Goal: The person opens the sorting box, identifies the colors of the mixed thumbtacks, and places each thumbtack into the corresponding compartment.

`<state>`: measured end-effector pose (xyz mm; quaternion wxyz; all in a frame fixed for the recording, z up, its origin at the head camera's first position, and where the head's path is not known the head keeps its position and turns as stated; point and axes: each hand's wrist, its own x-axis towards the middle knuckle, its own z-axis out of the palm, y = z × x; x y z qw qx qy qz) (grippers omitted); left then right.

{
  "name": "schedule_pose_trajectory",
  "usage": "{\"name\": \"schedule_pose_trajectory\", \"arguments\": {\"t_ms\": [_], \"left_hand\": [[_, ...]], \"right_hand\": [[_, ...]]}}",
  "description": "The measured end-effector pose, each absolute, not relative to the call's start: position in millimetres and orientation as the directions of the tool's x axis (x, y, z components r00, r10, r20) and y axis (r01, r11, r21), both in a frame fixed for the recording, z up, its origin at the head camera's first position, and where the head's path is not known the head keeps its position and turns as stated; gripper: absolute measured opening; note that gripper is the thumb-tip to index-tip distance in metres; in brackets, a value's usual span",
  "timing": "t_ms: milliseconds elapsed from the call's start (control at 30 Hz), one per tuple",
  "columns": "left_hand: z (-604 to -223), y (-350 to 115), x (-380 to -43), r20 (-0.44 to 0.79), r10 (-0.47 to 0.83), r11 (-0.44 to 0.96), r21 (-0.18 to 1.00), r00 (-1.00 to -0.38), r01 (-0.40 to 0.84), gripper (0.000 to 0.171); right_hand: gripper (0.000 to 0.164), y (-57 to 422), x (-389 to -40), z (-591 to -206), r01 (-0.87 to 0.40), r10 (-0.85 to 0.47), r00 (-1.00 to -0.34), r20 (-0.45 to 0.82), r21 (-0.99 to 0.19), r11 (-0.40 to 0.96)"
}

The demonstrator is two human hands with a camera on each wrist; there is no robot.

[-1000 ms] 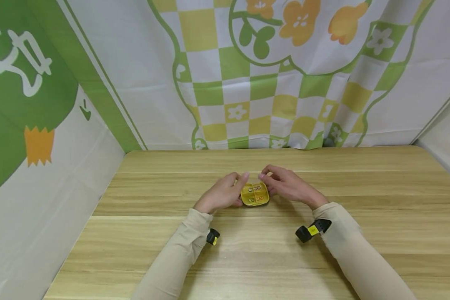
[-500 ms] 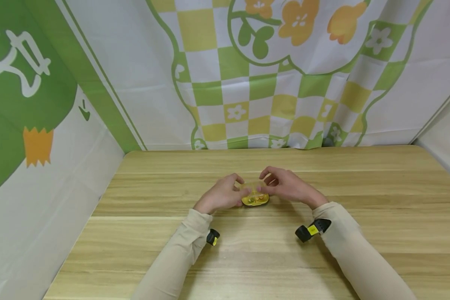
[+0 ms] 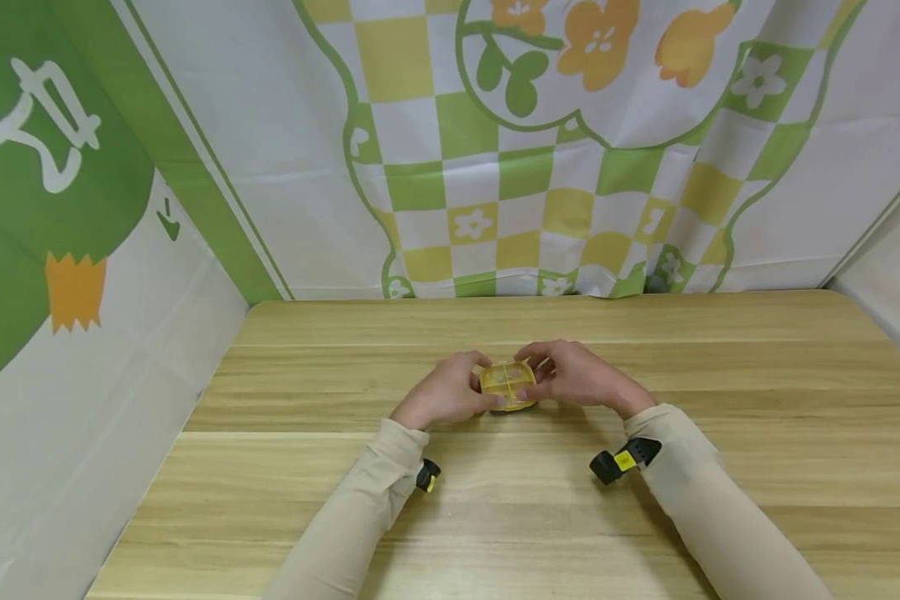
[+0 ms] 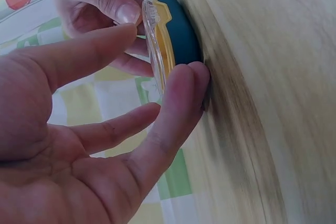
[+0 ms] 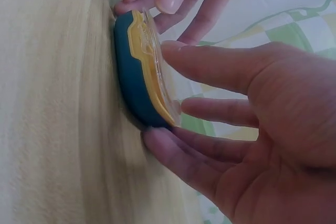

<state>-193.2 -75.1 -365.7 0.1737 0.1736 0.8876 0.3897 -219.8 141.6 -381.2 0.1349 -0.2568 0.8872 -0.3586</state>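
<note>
Between both hands, on the wooden table, sits a small pill box (image 3: pixel 508 377) with a yellow divided inside. In the wrist views its base (image 4: pixel 181 38) is dark teal, and its clear lid (image 5: pixel 158 69) lies almost down over the yellow rim, a thin gap showing at the front latch. The left hand (image 3: pixel 450 392) holds the box's left side, thumb on the lid's front and fingers low against the base. From the right, the right hand (image 3: pixel 576 377) grips the other side likewise, its thumb at the lid's front edge. Small contents show faintly through the lid.
The wooden table (image 3: pixel 330 375) extends around the box on all sides. Behind it hangs a patterned curtain (image 3: pixel 465 175) in green, yellow and white, and a printed cloth (image 3: pixel 187 317) borders the left. Each wrist wears a black camera band (image 3: pixel 624 461).
The clear lid has swung forward and down over the box's compartments. Both thumbs have moved from the back edge toward the front on the lid. The box stays in place.
</note>
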Motion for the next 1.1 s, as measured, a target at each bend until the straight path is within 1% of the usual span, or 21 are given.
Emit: {"name": "schedule_pose_trajectory", "arguments": {"t_ms": [133, 233, 400, 467, 567, 633, 700, 800, 1100], "left_hand": [[-367, -74, -192, -0.142, 0.449, 0.659, 0.719, -0.882, 0.219, 0.052], [-367, -72, -192, -0.089, 0.452, 0.689, 0.667, -0.888, 0.284, 0.048], [-365, -70, -189, -0.032, 0.436, 0.789, 0.494, -0.899, 0.365, 0.052], [-364, -69, -188, -0.019, 0.447, 0.817, 0.416, -0.895, 0.399, 0.054], [-366, -69, -188, 0.008, 0.503, 0.820, 0.310, -0.864, 0.481, 0.052], [-366, -69, -188, 0.021, 0.538, 0.809, 0.266, -0.843, 0.523, 0.049], [-366, -68, -187, 0.031, 0.565, 0.794, 0.249, -0.824, 0.554, 0.046], [-365, -67, -186, 0.044, 0.582, 0.779, 0.256, -0.812, 0.572, 0.041], [-364, -65, -184, 0.061, 0.592, 0.773, 0.237, -0.803, 0.588, 0.034]], "right_hand": [[0.058, 140, -218, -378, -0.410, -0.574, -0.817, -0.054, -0.646, 0.644], [0.057, 139, -215, -374, -0.456, -0.579, -0.814, -0.045, -0.569, 0.685], [0.051, 135, -209, -368, -0.533, -0.586, -0.811, 0.008, -0.426, 0.731], [0.047, 134, -207, -367, -0.555, -0.592, -0.805, 0.029, -0.391, 0.735], [0.041, 132, -205, -365, -0.581, -0.607, -0.794, 0.044, -0.351, 0.734], [0.038, 131, -204, -364, -0.598, -0.619, -0.784, 0.053, -0.331, 0.730], [0.036, 130, -203, -364, -0.613, -0.629, -0.775, 0.059, -0.312, 0.726], [0.035, 129, -201, -364, -0.626, -0.638, -0.767, 0.065, -0.294, 0.722], [0.027, 127, -201, -364, -0.675, -0.677, -0.729, 0.097, -0.262, 0.689]]}}
